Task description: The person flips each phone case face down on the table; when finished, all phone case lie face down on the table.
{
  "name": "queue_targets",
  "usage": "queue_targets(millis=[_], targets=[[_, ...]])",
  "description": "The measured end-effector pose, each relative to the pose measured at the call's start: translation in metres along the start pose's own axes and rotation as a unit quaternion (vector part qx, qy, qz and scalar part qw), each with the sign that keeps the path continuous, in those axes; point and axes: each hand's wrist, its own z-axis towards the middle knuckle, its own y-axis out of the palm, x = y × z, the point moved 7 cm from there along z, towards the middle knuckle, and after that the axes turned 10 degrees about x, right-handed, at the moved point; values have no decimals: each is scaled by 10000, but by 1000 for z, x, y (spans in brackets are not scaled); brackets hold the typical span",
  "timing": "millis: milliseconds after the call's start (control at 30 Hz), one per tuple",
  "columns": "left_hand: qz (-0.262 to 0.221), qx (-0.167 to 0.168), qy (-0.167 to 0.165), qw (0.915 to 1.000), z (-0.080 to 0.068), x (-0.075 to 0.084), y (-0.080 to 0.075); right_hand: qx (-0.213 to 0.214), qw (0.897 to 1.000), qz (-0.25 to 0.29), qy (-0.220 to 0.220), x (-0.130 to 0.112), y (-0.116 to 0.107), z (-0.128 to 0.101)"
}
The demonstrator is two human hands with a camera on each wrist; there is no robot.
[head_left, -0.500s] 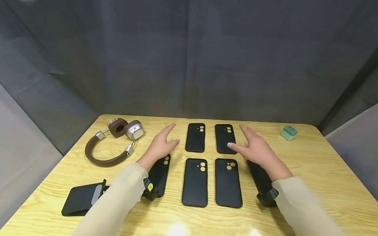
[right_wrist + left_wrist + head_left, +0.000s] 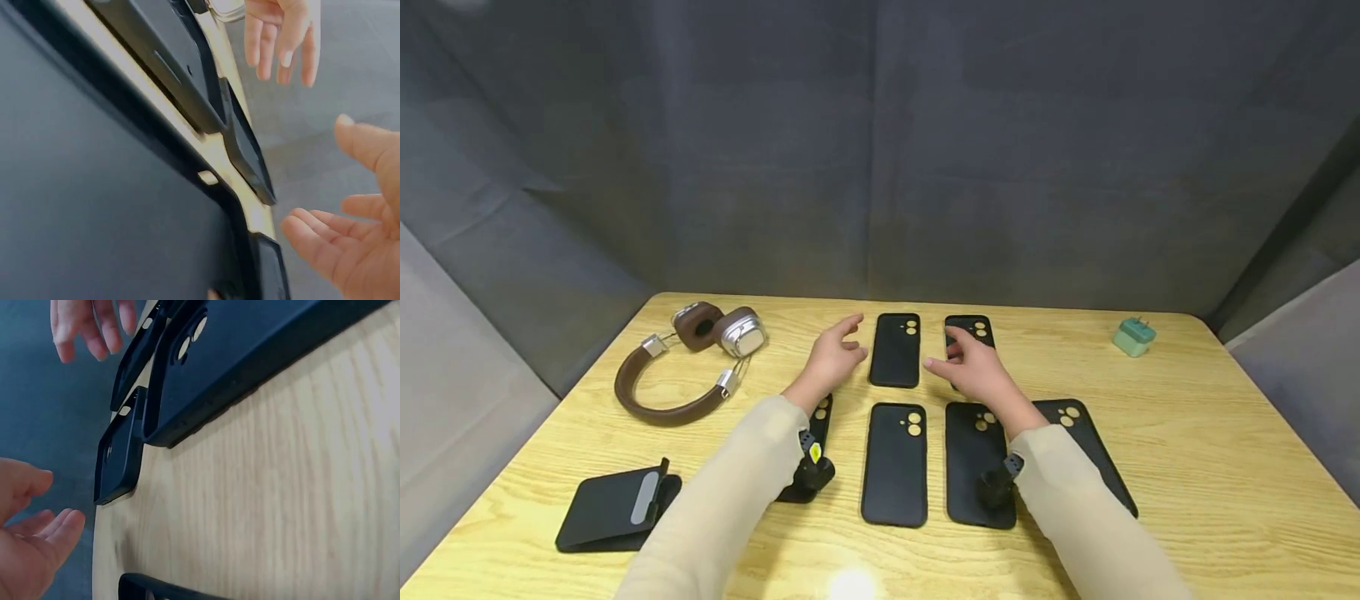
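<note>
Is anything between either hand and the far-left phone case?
Nothing visible. The left hand hovers open just left of the far-left case, the right hand just right of it, above the far-right case. Only bare table lies in the gaps.

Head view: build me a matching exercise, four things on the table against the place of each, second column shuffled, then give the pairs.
Things:
1. headphones
2. green charger plug
3. folded black stand
4. far left phone case

Places:
A. far right corner of the table
B. between the two hands
C. near left corner
D. far left, beyond the left hand

Pairs: 1-D, 2-A, 3-C, 4-B
</note>
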Motion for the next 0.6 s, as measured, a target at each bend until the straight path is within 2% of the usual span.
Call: queue_targets(millis=[233, 500, 600], targets=[[154, -68, 63, 9998, 7, 0, 9, -94, 9996, 39, 267, 0, 17, 11], [55, -64, -78, 9999, 14, -3, 20, -161, 9992, -69, 351, -7, 35, 21], [-70, -48, -227, 9997, 15, -8, 23, -160, 9992, -108, 357, -8, 40, 24]])
